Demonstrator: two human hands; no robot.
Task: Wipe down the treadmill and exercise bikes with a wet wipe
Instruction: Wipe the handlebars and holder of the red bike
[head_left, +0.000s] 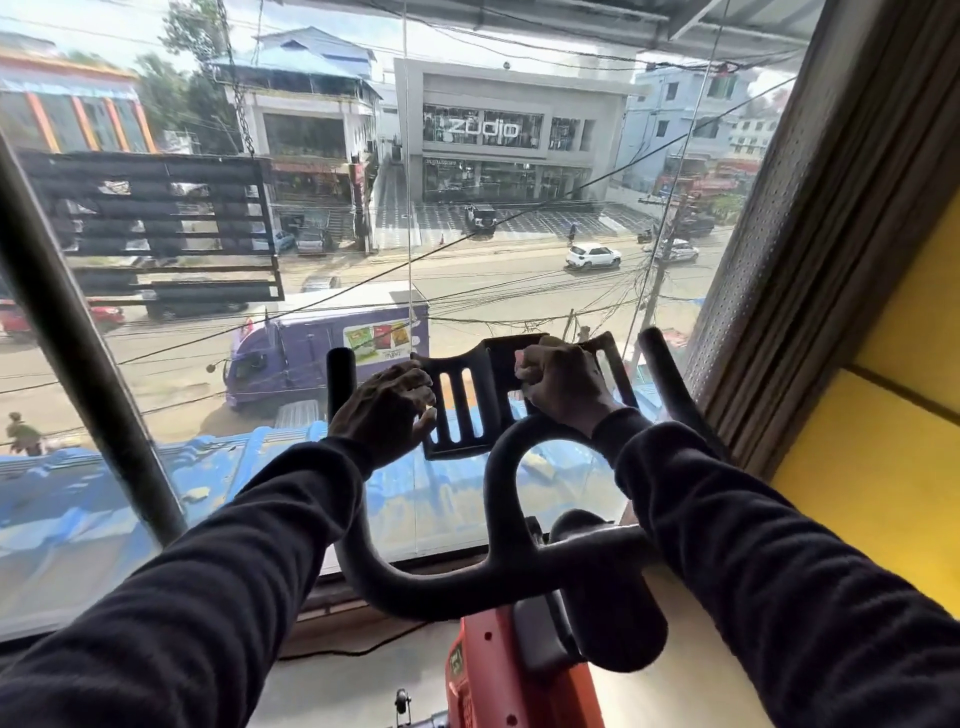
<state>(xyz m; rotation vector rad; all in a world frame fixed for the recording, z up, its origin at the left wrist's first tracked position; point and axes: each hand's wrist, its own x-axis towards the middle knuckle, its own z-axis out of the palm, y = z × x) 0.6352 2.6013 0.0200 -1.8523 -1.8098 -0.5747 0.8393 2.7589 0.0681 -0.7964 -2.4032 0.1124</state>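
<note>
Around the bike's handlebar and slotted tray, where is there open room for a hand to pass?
Open: the loop of the handlebar below the slotted tray, and between its left upright and the window post. Crowded: the tray, with left hand and right hand on it.
</note>
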